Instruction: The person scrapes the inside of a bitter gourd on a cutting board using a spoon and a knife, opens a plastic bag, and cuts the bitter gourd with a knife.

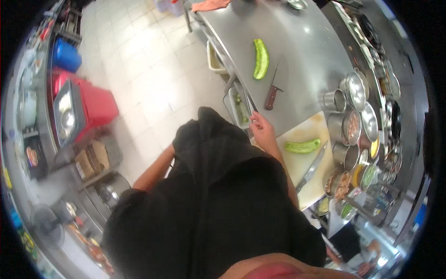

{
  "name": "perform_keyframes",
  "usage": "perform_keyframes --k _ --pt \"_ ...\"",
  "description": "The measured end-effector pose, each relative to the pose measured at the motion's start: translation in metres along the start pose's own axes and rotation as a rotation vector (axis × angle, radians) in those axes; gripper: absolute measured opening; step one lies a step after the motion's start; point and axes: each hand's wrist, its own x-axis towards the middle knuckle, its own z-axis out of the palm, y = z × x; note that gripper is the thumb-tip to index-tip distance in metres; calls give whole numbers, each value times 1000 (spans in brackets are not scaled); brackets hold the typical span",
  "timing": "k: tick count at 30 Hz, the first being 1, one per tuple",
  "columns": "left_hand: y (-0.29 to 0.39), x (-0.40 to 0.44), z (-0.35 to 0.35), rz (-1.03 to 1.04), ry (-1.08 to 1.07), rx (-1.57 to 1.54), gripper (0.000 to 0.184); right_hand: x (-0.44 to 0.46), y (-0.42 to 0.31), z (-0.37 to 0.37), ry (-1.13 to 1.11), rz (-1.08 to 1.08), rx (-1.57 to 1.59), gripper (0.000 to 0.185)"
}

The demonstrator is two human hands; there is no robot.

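Observation:
My right hand (262,129) is over the counter's near edge, beside the corner of a cutting board (297,174). Its fingers are curled together; a thin dark strip shows by the fingertips, and I cannot make out what it is. On the board lie a long, pale green cucumber-like vegetable (303,146), seemingly hollowed, and a large knife (312,168). Farther up the steel counter, another long green vegetable (261,59) lies by a knife with a brown handle (272,96). My left forearm (155,169) hangs at my side, its hand hidden behind my dark clothing.
Metal bowls and pots (355,90) line the counter's right side, some with food. Below the counter edge sits a container of green pieces (239,109). A red bin (100,100) and a blue container (67,55) stand left. Another person's hand (332,255) shows at lower right.

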Motion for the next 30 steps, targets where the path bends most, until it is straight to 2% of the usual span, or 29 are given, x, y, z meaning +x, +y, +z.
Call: perform_keyframes --k 4,8,12,13,17,20,21,24,27,30 --pt "4 -38 -18 -49 155 59 33 11 4 1 5 148 146 43" --pt "3 -39 -47 -49 303 435 33 27 26 8 -51 275 188 45" --pt "-27 -3 -94 4 350 184 31 68 25 31 -108 329 199 45" --pt "-32 12 -105 -12 343 67 31 84 25 39 -132 299 214 44" --pt "-37 65 -170 -114 327 -29 29 150 -4 86 -139 397 127 47" --pt "21 70 -199 -138 339 16 28 197 -1 122 -143 465 209 51" --pt "36 75 -212 -130 350 86 27 213 -1 130 -178 487 129 59" --pt "47 88 -251 -134 440 115 23 257 2 156 -97 566 154 66" --pt "50 86 -284 -147 535 177 21 303 52 176 81 665 211 74" --pt "57 84 -316 -200 653 214 20 350 58 191 207 798 101 93"
